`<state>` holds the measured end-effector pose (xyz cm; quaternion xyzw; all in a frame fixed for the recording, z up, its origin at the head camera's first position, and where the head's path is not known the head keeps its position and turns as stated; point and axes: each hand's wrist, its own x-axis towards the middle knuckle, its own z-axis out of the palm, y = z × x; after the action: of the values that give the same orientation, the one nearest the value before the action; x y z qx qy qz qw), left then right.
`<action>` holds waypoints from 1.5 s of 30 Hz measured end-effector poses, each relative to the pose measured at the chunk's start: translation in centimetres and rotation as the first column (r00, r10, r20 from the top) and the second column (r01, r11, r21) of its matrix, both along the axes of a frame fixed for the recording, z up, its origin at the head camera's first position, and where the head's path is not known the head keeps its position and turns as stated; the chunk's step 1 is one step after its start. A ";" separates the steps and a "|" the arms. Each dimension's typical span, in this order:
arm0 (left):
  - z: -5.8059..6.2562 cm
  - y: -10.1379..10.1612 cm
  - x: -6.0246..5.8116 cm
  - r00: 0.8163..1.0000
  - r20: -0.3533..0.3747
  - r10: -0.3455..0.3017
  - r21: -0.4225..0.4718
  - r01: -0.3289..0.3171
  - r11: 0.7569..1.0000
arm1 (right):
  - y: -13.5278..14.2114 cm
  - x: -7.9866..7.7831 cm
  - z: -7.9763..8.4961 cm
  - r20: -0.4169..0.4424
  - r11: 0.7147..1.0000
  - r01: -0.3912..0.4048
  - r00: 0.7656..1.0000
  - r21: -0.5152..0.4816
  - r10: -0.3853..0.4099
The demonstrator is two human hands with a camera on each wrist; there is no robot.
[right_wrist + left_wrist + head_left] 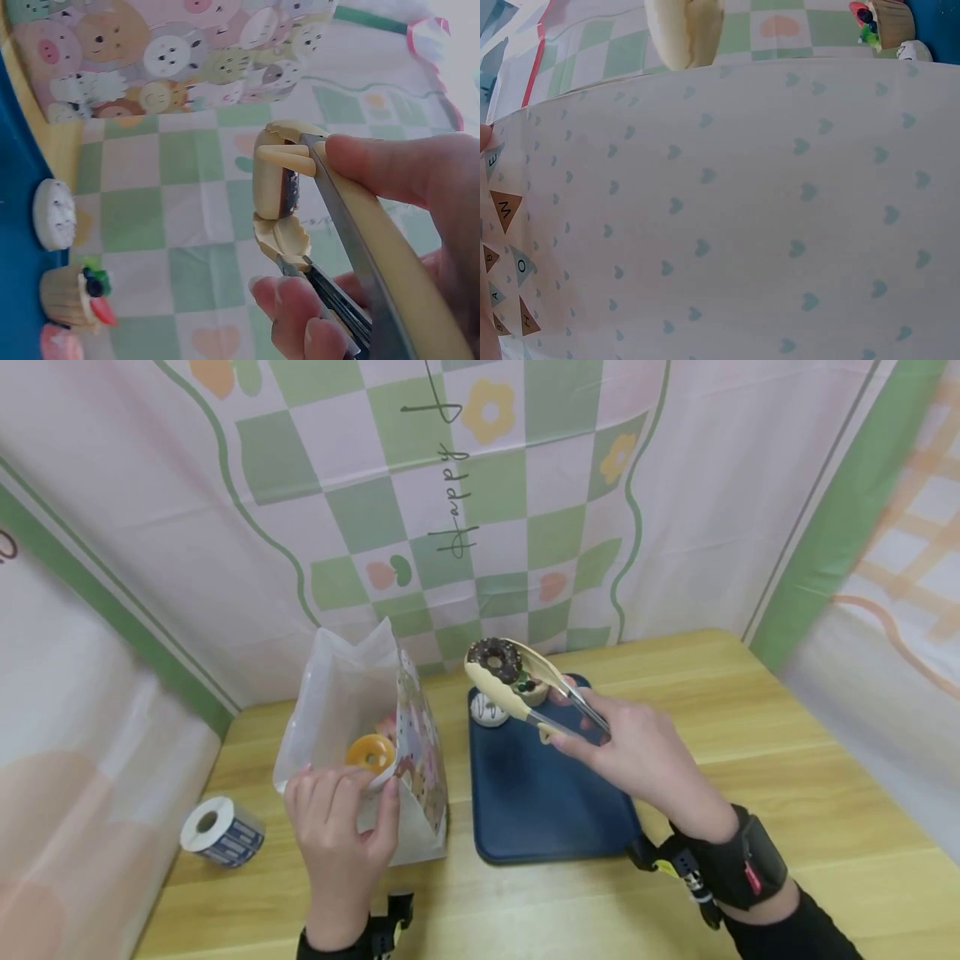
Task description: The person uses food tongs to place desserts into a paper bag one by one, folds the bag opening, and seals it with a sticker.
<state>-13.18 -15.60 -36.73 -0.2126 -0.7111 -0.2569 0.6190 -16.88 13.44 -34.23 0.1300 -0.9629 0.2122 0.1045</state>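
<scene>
The left hand (339,822) pinches the printed bag (423,760) by its rim, probably to hold it open; the right hand (637,747) grips tongs (495,691), which clamp the chocolate doughnut (511,667) without direct touch.

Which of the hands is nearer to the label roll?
Left. The left hand holds the bag, just right of the roll; the right hand, holding tongs, is farther right, near the tray.

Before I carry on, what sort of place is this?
Probably a staged bakery-style setup: pastries on a blue tray, an open bag holding a donut, and a printed cloth behind the wood-grain table.
</scene>
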 end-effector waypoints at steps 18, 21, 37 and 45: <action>-0.1 0.2 0.1 1.000 0.003 0.006 0.006 -0.006 1.000 | -1.9 0.7 3.6 -0.086 0.995 -0.094 0.991 0.046 0.098; 0.0 0.2 0.1 1.000 -0.001 0.003 0.009 -0.003 1.000 | -2.1 0.7 4.0 -0.112 0.992 -0.111 0.987 0.055 0.116; 0.1 0.0 0.1 1.000 -0.010 0.002 0.013 -0.002 1.000 | -4.4 1.5 6.5 -0.122 0.978 -0.200 0.971 0.053 0.206; 0.0 0.0 0.2 1.000 0.012 -0.008 0.009 0.008 1.000 | -5.6 1.9 6.8 -0.136 0.969 -0.239 0.960 0.057 0.245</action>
<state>-13.03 -15.55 -36.71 -0.2111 -0.7128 -0.2636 0.6147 -14.99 7.80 -27.44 0.2635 -0.9339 0.1944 0.1435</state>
